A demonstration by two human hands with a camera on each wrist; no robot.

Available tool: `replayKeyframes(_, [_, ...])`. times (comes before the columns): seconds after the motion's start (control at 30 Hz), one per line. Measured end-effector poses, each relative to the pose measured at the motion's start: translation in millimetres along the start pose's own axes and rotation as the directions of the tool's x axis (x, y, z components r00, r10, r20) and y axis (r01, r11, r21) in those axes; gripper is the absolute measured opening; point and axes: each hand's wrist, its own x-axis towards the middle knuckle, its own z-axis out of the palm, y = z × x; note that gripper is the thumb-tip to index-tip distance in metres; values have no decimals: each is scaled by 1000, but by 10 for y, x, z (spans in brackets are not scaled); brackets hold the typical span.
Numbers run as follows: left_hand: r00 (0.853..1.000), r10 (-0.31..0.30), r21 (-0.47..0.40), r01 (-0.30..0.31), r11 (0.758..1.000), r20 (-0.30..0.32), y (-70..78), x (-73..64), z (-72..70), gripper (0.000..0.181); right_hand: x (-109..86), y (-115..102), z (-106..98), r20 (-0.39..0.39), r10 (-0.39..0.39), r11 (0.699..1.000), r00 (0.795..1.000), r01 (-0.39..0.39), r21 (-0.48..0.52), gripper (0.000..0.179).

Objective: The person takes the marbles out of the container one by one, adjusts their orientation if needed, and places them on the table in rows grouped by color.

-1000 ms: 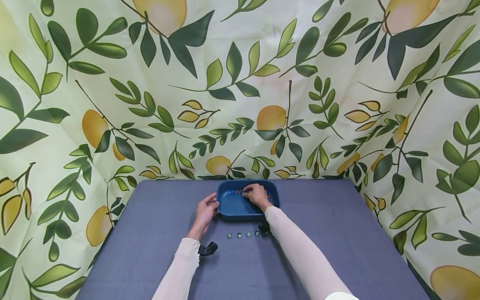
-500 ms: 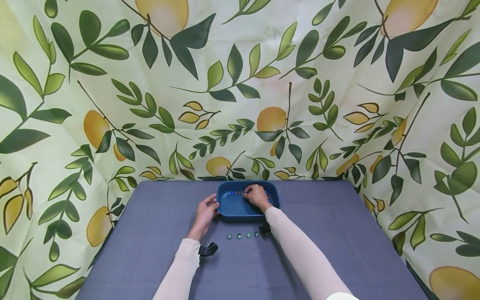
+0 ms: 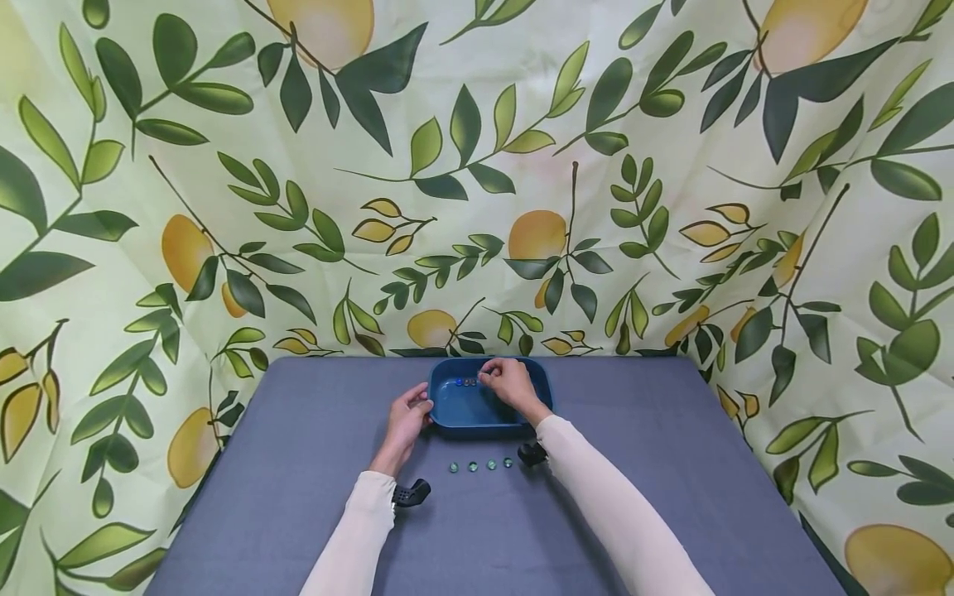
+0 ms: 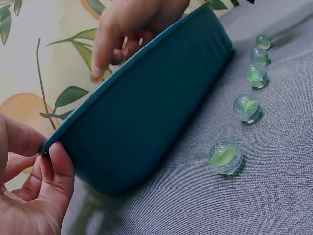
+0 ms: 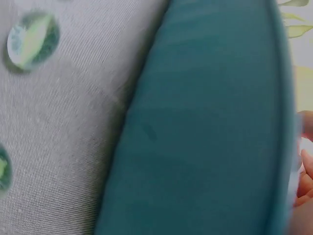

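In the head view, my left hand (image 3: 406,424) holds the left end of a blue rectangular tray (image 3: 477,430). Thumb and fingers pinch its rim in the left wrist view. Over the inside of the tray is my right hand (image 3: 511,386), fingertips drawn together; a small reddish spot, apparently a marble (image 4: 96,78), shows at a fingertip in the left wrist view. Inside, a short row of small blue and reddish marbles (image 3: 466,382) lies along the far side, partly hidden by that hand. The right wrist view shows mostly the tray's outer wall (image 5: 195,122).
Several clear marbles with green swirls, the closest a green marble (image 4: 226,156), lie in a row on the grey cloth (image 3: 313,463) in front of the tray. A leaf-and-lemon patterned backdrop (image 3: 462,248) rises behind the table's far edge.
My right hand has lifted slightly from the marbles in the tray, its wrist shifting a little right. The left hand stays at the tray's rim.
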Motion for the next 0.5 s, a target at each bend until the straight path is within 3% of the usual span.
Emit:
replayKeyframes(0.3, [1000, 5, -3, -5, 1000, 6, -13, -1, 3, 46, -224, -159, -155, -26, -65, 993, 998, 67, 94, 12])
replayKeyframes(0.5, [1000, 1, 0, -1, 1000, 12, 1, 4, -11, 47, -395, -267, -216, -12, -66, 979, 998, 67, 192, 12])
